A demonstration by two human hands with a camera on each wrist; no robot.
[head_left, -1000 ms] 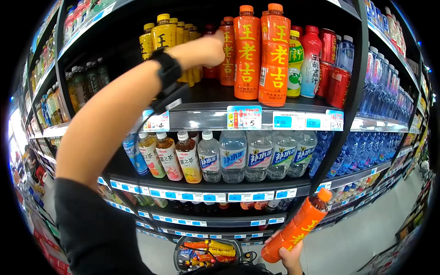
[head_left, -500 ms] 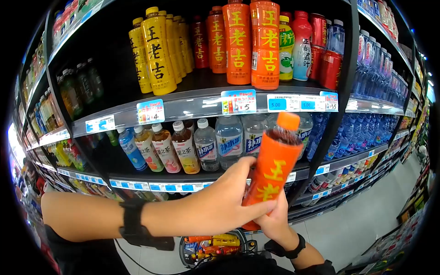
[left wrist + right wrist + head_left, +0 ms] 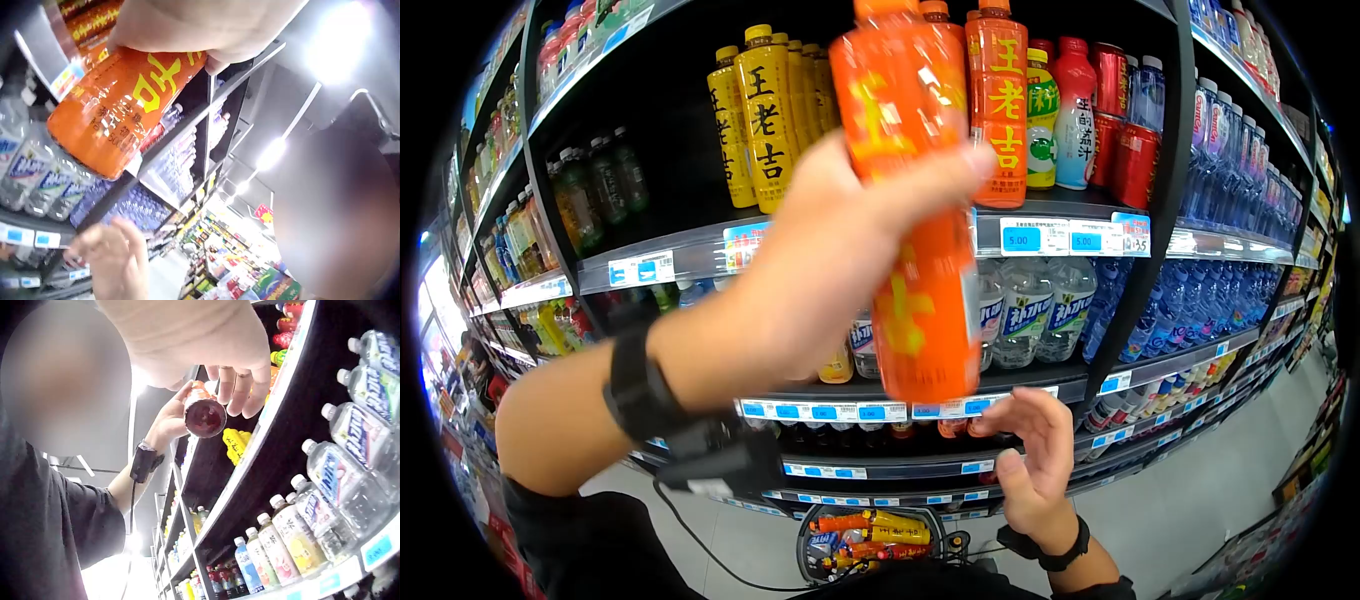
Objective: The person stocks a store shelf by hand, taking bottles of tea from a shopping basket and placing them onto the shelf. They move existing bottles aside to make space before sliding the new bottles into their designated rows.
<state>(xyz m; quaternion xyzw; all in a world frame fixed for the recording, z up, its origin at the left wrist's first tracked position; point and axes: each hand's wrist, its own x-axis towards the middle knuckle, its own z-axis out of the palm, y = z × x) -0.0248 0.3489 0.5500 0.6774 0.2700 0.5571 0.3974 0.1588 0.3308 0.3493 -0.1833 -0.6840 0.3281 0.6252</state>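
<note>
My left hand [image 3: 830, 240] grips an orange drink bottle [image 3: 925, 310] with yellow characters round its middle, upright before the shelf. The bottle is blurred in the head view and overlaps the orange bottles behind it. In the left wrist view its lower half [image 3: 106, 119] hangs below the fingers. Seen from the right wrist, its base [image 3: 205, 419] faces the camera. Lower down, my right hand [image 3: 1035, 465] is empty, palm up with loosely bent fingers, just below and right of the bottle's base.
Yellow bottles [image 3: 762, 120] and an orange bottle [image 3: 997, 110] stand on the upper shelf. Clear water bottles [image 3: 1022, 310] line the shelf below. A basket [image 3: 805, 545] on the floor holds several drinks. A dark upright post [image 3: 1150, 230] divides the shelving.
The right hand held the orange bottle at first; both hands then met on it. Now the left hand alone has it and has lifted it toward the upper shelf; the right hand has let go.
</note>
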